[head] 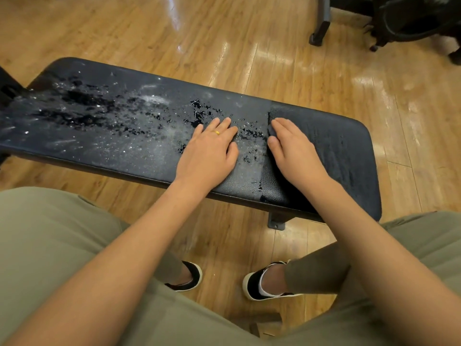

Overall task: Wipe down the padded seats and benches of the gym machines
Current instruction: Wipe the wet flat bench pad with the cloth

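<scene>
Palms flat, fingers straight, grip holding nothing: left hand [207,148] on wet bench [112,126], right hand [294,148] pressing dark cloth [344,151].

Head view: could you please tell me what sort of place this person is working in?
Probably a gym or workout room: a long black padded bench wet with droplets, a glossy wooden floor, and a metal equipment leg beyond it.
</scene>
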Demonstrator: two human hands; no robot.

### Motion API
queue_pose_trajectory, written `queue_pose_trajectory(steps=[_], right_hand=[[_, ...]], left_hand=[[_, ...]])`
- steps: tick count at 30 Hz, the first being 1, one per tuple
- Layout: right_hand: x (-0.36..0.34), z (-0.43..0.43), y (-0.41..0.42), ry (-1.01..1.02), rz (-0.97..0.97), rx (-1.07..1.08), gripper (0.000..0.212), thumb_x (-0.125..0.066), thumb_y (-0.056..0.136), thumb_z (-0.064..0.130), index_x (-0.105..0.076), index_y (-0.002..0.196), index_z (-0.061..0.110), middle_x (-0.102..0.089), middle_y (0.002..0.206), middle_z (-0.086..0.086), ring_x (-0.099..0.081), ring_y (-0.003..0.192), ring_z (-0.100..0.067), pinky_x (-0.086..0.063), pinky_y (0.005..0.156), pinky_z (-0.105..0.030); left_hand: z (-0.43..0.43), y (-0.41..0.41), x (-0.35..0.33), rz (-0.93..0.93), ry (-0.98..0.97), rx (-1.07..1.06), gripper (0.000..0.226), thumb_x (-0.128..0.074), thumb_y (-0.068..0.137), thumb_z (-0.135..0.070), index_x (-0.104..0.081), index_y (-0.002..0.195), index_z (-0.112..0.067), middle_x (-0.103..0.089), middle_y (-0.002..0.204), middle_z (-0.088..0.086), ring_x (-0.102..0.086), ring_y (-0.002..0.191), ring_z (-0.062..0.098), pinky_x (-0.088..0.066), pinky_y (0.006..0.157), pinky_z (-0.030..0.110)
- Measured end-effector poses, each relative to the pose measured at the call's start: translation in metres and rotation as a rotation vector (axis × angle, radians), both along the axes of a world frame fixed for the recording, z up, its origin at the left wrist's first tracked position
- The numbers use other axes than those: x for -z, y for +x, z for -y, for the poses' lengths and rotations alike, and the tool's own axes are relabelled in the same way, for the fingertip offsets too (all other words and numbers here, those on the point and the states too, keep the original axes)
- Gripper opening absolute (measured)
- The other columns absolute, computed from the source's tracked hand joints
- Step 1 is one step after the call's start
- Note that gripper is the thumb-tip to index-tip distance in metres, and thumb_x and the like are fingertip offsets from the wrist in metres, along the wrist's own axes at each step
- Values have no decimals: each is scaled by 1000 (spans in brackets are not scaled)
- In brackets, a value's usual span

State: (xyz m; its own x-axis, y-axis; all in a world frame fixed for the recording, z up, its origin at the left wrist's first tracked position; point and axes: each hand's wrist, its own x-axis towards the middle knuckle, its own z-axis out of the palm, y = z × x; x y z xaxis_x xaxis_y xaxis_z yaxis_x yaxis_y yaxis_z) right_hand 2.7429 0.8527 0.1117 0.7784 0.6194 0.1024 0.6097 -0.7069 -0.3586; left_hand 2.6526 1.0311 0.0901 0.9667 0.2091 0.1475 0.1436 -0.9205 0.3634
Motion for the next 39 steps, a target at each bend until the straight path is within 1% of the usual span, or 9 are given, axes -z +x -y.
queue_pose_trajectory(steps=[5,12,16,23,26,29,33,36,39], right_hand=[[1,-25,44,5,-21,80,28,-41,104,19,-55,117,-2,-53,131,-15,-47,122,-32,-39,96,-38],[8,-4,-20,36,27,32,38,-46,103,16,-51,134,-4,-48,143,-17,-39,137,-34,-23,119,-36],[12,23,-86,8,3,-16,46,-48,103,22,-46,143,-1,-42,151,-15,-31,145,-34,-16,121,-33],[3,8,-50,6,-13,5,37,-45,104,17,-51,135,-3,-50,143,-16,-40,138,-31,-18,119,-29],[2,-5,-30,-5,3,54,35,-43,105,18,-51,133,-2,-49,144,-15,-40,137,-30,-22,118,-34],[11,-3,-47,-36,23,61,41,-43,103,23,-49,136,1,-46,146,-13,-37,140,-33,-25,121,-41],[17,19,-103,-16,54,25,47,-55,100,19,-48,141,-2,-47,147,-17,-37,141,-37,-31,118,-48],[17,25,-112,-42,74,-9,46,-55,100,18,-49,141,-3,-48,146,-18,-39,140,-37,-29,119,-43],[13,19,-93,-30,-13,-12,45,-47,104,21,-46,144,-1,-45,150,-15,-35,144,-33,-22,122,-38]], left_hand=[[2,-3,-3,5,-7,-1,44,-39,102,-28,-51,143,-16,-42,155,5,-32,146,24,-22,120,48],[3,-3,-4,7,-17,-14,44,-39,102,-29,-51,143,-17,-42,155,4,-32,146,22,-21,120,47],[3,-2,-4,6,-17,-16,44,-40,101,-28,-51,142,-17,-42,155,3,-31,146,21,-21,121,47],[3,-3,-5,11,-22,-16,44,-40,101,-27,-52,142,-16,-42,154,4,-32,146,22,-20,120,46],[5,-4,-6,5,-31,-16,44,-40,102,-27,-51,143,-16,-42,155,4,-31,147,22,-19,121,45],[4,-4,-6,1,-29,-19,45,-39,102,-28,-51,143,-17,-41,155,3,-30,147,21,-18,121,44],[4,-3,-6,-1,-23,-13,45,-40,101,-28,-51,143,-17,-42,155,3,-31,147,21,-20,121,45],[3,-2,-5,-2,-22,-14,45,-40,102,-29,-51,143,-17,-41,155,3,-30,147,21,-19,121,45],[3,-2,-5,-4,-29,-19,45,-40,102,-29,-50,144,-18,-41,156,2,-30,147,20,-18,121,44]])
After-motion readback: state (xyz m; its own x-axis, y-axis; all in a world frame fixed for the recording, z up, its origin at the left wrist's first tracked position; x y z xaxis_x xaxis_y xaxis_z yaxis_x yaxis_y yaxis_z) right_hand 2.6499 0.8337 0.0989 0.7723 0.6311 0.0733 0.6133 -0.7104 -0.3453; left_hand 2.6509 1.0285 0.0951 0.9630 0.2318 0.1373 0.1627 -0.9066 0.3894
